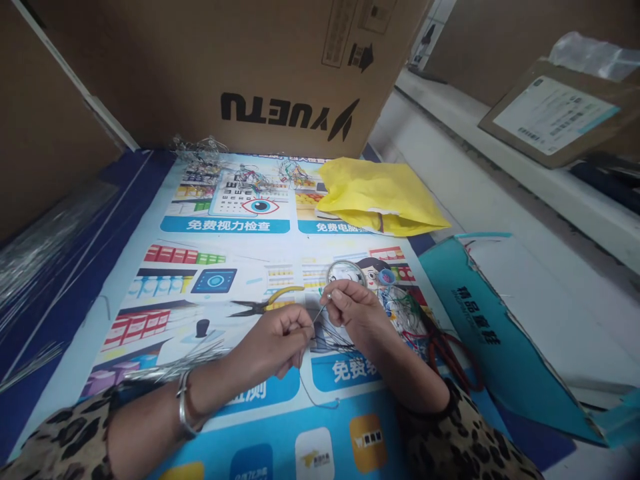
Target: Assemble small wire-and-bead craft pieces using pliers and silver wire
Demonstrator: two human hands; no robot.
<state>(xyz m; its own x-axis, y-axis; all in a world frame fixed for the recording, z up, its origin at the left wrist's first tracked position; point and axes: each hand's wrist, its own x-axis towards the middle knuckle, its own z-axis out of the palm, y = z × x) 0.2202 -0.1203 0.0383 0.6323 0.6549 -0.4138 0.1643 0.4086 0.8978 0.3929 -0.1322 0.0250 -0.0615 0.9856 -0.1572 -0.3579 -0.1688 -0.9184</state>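
Observation:
A thin wire [321,312] runs between my two hands, above the middle of the printed sheet. My left hand [285,340] pinches it, and its loose end curves down below that hand to a small hook. My right hand [359,313] grips the upper end between thumb and fingers, with a tiny pale bead or loop at the fingertips. Just beyond my left hand lie pliers [267,305] with yellow handles. Dark wires [333,337] lie beneath my hands. A clear round ring or dish [346,267] is partly hidden behind my right hand.
Scissors [453,357] with red handles lie right of tangled coloured wires [405,310]. A yellow bag [380,193] and wire clusters [250,177] lie farther back, before a large cardboard box [280,60]. A teal cardboard piece [480,313] is at right; straight wires [175,363] lie at left.

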